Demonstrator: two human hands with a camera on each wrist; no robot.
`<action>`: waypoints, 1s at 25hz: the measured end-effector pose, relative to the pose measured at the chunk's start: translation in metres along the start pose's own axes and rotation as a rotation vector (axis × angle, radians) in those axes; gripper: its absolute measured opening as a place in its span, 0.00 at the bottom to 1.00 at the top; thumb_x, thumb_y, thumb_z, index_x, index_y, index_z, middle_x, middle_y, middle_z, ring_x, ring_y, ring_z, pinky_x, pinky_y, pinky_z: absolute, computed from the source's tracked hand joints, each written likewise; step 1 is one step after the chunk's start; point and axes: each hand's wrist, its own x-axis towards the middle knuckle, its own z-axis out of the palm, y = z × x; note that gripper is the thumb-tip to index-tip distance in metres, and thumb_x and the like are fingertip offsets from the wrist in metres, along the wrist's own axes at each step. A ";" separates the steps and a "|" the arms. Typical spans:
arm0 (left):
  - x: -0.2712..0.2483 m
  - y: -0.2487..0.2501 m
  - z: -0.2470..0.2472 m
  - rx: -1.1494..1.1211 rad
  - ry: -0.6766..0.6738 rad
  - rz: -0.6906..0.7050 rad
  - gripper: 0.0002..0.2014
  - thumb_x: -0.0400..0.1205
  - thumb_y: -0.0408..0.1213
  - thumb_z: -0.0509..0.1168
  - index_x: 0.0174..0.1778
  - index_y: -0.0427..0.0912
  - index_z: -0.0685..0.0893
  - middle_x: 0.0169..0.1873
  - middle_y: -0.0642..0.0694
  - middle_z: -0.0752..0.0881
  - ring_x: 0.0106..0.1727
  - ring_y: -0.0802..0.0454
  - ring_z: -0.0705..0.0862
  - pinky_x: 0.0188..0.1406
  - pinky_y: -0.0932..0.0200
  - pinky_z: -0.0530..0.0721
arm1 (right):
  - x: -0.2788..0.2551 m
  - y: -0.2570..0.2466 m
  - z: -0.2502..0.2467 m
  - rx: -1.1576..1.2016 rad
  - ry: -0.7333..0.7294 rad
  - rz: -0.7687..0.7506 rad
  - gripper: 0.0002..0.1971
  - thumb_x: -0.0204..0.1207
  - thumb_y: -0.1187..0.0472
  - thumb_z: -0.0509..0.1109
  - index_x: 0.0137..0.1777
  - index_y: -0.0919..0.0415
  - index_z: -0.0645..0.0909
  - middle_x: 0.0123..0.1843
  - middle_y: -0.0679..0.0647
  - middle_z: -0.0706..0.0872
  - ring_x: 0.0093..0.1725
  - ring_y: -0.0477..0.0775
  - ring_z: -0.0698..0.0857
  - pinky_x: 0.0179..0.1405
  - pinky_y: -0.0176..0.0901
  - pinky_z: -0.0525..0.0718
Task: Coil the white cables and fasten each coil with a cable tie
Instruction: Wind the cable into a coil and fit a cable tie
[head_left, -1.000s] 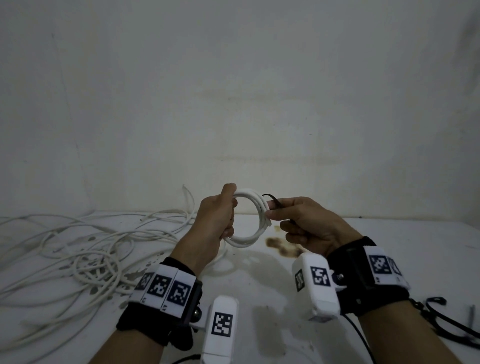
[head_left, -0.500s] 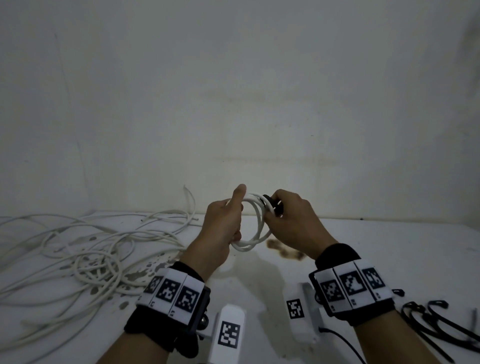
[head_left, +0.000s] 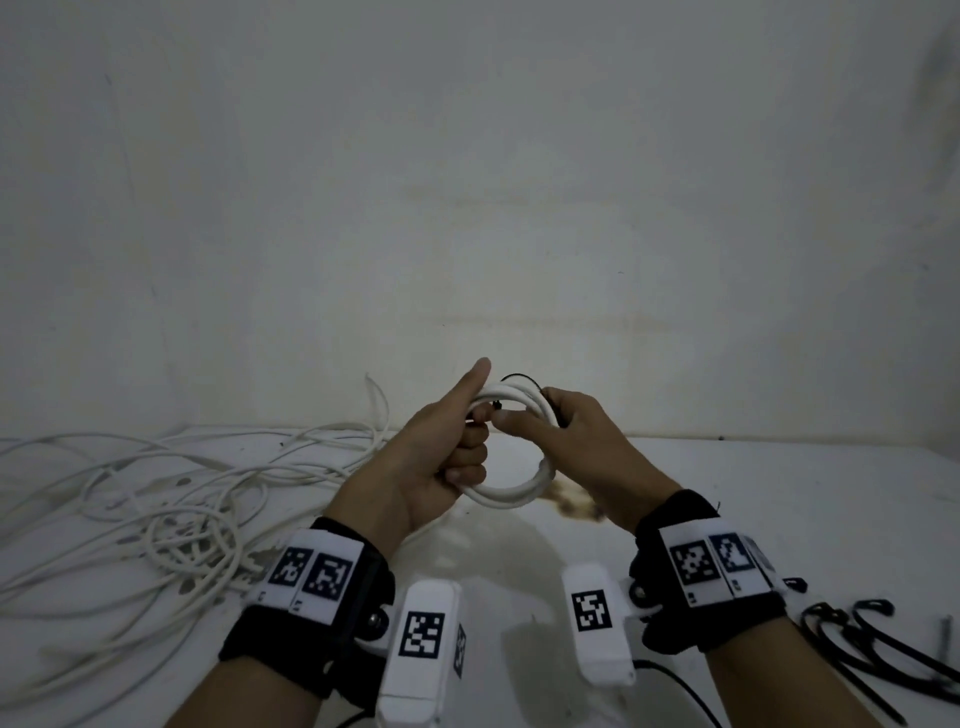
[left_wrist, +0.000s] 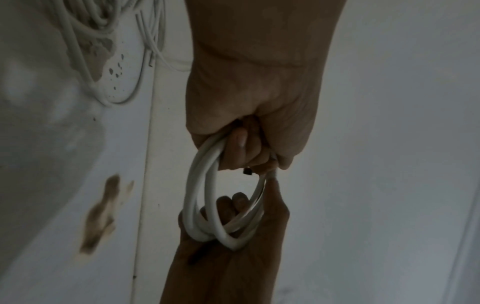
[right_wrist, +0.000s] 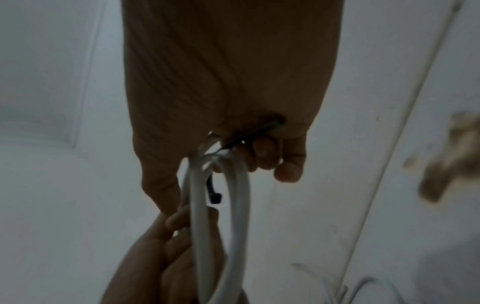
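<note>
A small coil of white cable (head_left: 511, 486) (left_wrist: 207, 205) (right_wrist: 233, 205) is held upright above the white table (head_left: 779, 509). My left hand (head_left: 452, 441) (left_wrist: 246, 144) grips the coil's left side, thumb raised along its top. My right hand (head_left: 566, 441) (right_wrist: 233, 144) grips the coil's right side and pinches a black cable tie (head_left: 522, 378) (right_wrist: 215, 195) that loops over the top strands. The tie's small black head (head_left: 498, 404) (left_wrist: 247, 170) shows between the two hands. How far the tie goes round the coil is hidden by fingers.
A loose tangle of white cables (head_left: 156, 499) (left_wrist: 98, 30) covers the table's left part. Several black cable ties (head_left: 872, 644) lie at the right front. A brown stain (head_left: 571, 504) (left_wrist: 103, 207) marks the table under the hands. A pale wall (head_left: 467, 208) stands close behind.
My right hand has turned and closed in on the coil, carrying the black tie over its top strands. The left hand has stayed gripping the coil, thumb lifted.
</note>
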 end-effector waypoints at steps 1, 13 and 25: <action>0.000 0.000 0.000 0.000 0.009 0.020 0.27 0.78 0.65 0.64 0.25 0.49 0.67 0.21 0.53 0.56 0.18 0.58 0.52 0.12 0.65 0.54 | -0.001 -0.003 0.005 0.050 -0.028 0.022 0.32 0.65 0.36 0.75 0.51 0.67 0.84 0.37 0.58 0.74 0.34 0.53 0.73 0.35 0.47 0.73; -0.005 0.002 -0.001 0.184 -0.006 0.011 0.25 0.78 0.64 0.64 0.29 0.47 0.68 0.23 0.53 0.58 0.20 0.57 0.54 0.16 0.65 0.54 | -0.002 -0.024 0.014 0.557 0.113 0.343 0.17 0.77 0.46 0.75 0.37 0.59 0.81 0.21 0.48 0.69 0.17 0.47 0.64 0.17 0.37 0.67; -0.010 0.015 0.007 -0.004 0.026 -0.004 0.21 0.79 0.54 0.70 0.29 0.46 0.71 0.16 0.56 0.58 0.13 0.59 0.53 0.11 0.68 0.53 | 0.000 -0.019 0.016 0.379 0.352 0.111 0.26 0.80 0.48 0.73 0.29 0.55 0.63 0.19 0.48 0.65 0.17 0.47 0.65 0.16 0.37 0.68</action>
